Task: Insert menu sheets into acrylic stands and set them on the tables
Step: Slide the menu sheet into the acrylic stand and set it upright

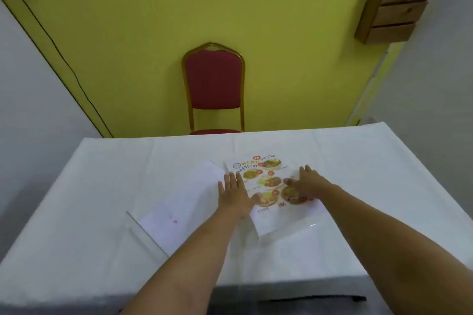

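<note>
Eatery: clothed table (128,174), banquet chair (213,84), menu sheet (266,181).

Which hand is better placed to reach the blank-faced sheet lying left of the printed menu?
Probably left: the left hand rests at the printed menu's left edge, beside the blank-faced sheet; the right hand lies across it.

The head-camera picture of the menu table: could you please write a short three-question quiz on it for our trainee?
1. True or false: the printed menu sheet stands upright on the tablecloth.
2. Which hand lies on the sheet's right side? A) left hand B) right hand
3. What stands beyond the table's far edge?

Key: 1. False, it lies flat, face up. 2. B. 3. A red chair with a gold frame, against the yellow wall.
</note>
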